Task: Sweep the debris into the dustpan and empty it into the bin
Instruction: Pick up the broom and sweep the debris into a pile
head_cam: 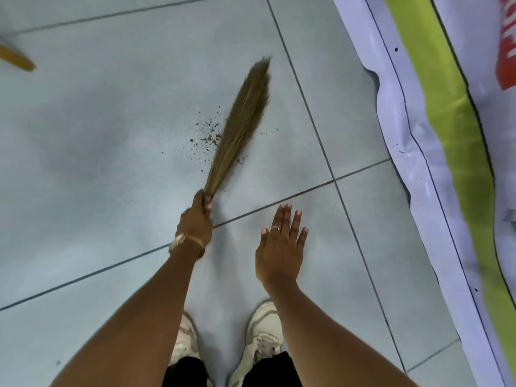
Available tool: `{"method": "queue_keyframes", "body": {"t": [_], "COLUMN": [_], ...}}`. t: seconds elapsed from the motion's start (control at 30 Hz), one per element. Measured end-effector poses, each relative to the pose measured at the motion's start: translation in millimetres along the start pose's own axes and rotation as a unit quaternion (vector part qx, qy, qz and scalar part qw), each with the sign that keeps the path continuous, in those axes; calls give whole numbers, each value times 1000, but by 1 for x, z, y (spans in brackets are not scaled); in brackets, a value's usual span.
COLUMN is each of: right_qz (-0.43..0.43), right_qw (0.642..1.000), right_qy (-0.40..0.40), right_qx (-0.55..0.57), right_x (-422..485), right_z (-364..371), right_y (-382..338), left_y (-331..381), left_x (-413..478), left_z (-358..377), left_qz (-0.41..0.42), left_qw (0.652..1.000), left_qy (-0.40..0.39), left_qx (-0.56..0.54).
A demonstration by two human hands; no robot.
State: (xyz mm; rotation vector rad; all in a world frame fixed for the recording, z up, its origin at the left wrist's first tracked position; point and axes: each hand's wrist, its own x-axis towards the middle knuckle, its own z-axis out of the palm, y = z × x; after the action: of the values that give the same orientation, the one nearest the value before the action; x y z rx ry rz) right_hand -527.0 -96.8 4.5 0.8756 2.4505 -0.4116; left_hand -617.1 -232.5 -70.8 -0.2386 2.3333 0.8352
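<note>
My left hand [195, 219] is shut on the bound end of a brown straw hand broom [243, 118]. The broom's bristles slant up and to the right across the pale tiled floor [97, 135]. Dark crumbs of debris [208, 134] lie scattered on the tile just left of the bristles, with a few specks on their right side. My right hand [282, 247] hovers flat over the floor with its fingers spread and holds nothing. No dustpan or bin is in view.
A white, green and red plastic sheet [435, 135] covers the floor along the right side. A yellow-brown wooden stick end [16, 58] pokes in at the upper left. My two white shoes [262, 339] stand at the bottom centre.
</note>
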Motion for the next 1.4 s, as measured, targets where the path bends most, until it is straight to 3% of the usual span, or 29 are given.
{"method": "queue_keyframes", "body": {"t": [0.2,0.4,0.57,0.9,1.13,1.27,1.4], "right_qz": [-13,-34,-41,-36,-29,-19,-14], "right_qw": [1000,999,999,999,999,1000,1000], "right_qy": [-19,-25,-27,-27,-24,-20,-22], "right_qx": [-3,-9,-14,-27,-17,-2,16], "right_x": [-49,-60,-42,-27,-32,-31,-27], "right_z": [4,20,39,51,49,46,43], "right_y": [-20,-34,-34,-14,-13,-15,-19], "left_y": [-50,-109,-145,-112,-99,-87,-70], "left_x": [-76,-59,-22,-29,-32,-31,7], "left_z": [-72,-124,-96,18,22,-11,-64], "left_qz": [68,-20,-109,-104,-37,65,104], "left_qw": [992,987,991,994,993,995,988], "left_qy": [87,156,47,-23,-72,-15,84], "left_qx": [-60,-3,68,40,89,71,80]}}
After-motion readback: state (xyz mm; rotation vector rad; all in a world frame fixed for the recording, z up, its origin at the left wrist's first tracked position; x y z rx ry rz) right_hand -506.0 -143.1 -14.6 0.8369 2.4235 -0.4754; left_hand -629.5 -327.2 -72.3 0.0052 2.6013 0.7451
